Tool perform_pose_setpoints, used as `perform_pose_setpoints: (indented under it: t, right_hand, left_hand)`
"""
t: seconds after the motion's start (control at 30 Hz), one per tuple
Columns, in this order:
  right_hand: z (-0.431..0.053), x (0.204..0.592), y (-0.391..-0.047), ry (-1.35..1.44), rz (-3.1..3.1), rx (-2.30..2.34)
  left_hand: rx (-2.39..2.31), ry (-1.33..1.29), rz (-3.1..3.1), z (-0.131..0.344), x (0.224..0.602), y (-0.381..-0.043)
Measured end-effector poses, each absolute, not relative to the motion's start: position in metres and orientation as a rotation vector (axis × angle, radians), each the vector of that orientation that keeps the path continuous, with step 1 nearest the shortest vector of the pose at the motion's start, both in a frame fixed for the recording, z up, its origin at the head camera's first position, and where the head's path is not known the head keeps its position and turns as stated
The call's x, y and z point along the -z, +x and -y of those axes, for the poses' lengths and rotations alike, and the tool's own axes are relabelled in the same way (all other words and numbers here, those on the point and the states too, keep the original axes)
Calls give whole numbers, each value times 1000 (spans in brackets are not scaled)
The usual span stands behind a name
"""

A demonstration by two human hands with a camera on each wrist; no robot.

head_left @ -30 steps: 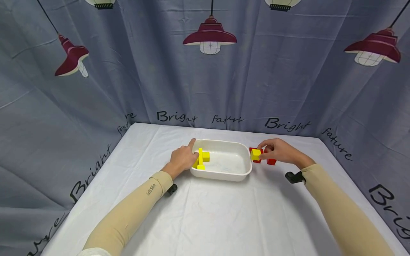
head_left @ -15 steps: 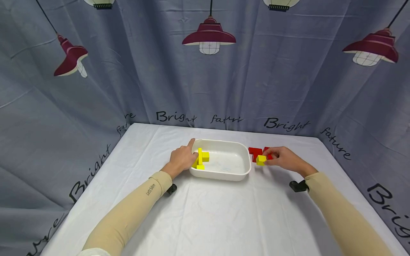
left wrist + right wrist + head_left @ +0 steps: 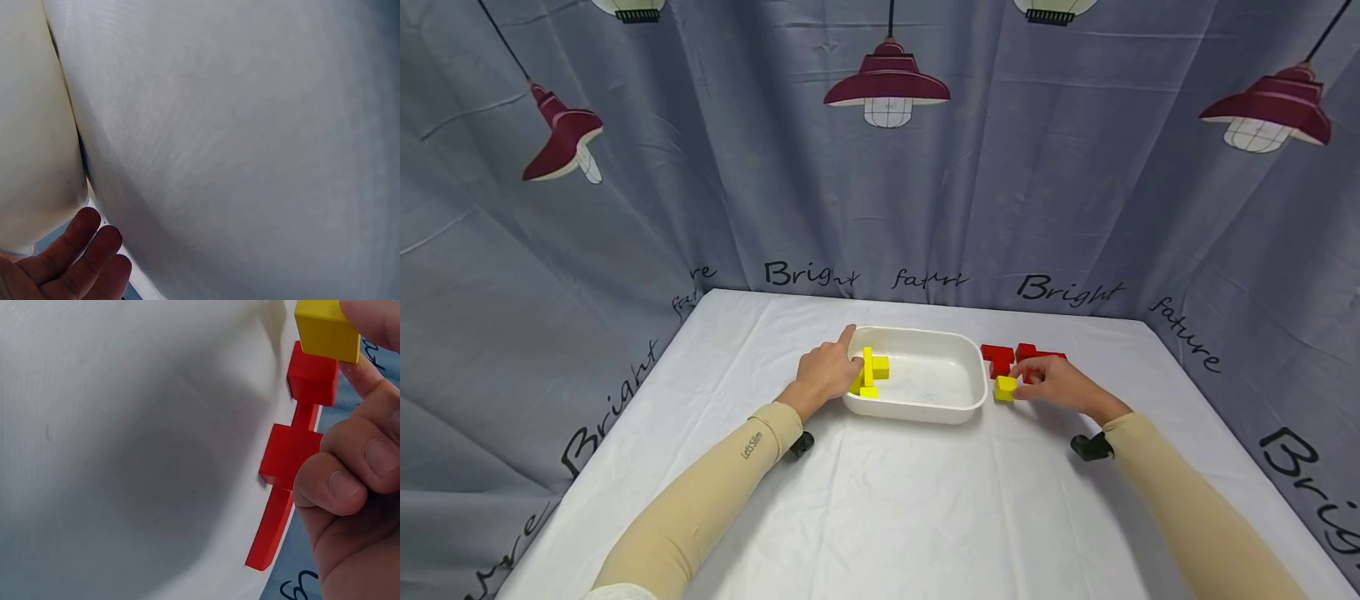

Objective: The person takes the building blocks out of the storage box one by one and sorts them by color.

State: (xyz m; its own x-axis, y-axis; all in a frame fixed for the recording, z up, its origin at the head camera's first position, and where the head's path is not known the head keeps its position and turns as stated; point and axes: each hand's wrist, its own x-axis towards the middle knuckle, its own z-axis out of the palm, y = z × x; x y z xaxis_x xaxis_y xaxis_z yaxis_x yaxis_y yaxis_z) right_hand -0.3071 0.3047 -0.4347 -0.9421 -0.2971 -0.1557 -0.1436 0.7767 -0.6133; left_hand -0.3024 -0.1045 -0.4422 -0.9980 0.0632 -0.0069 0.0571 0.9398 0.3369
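Note:
At the tray's left end, my left hand [image 3: 823, 371] grips the rim of the white rectangular tray [image 3: 917, 333], thumb on the inner side. The left wrist view has several curled fingers of the left hand [image 3: 78, 265] beside the tray's outer wall [image 3: 37, 125]. Several yellow blocks [image 3: 881, 367] lie in the tray's left part. My right hand [image 3: 1063, 387] pinches a yellow cube [image 3: 1004, 389] between thumb and index finger, to the right of the tray. In the right wrist view this cube [image 3: 326, 330] appears near red blocks [image 3: 290, 456], with the other fingers of the right hand [image 3: 356, 475] curled.
Several red blocks [image 3: 997, 353] lie on the white-covered table [image 3: 910, 508] right of the tray, some partly hidden behind the right hand. A grey-blue curtain [image 3: 775, 167] with printed lamps and lettering hangs around the table.
My right hand has drawn the yellow cube toward the near side, from in front of the red blocks, so more of them shows. My left hand and the tray have stayed put.

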Motion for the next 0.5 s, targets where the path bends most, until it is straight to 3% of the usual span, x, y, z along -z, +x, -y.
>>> perform_pose_setpoints:
  t: [0.5]
  right_hand:
    - [-293,444,-304,-349,-2767,868]
  left_hand:
    - [-546,107,-3073,105,442,-302]
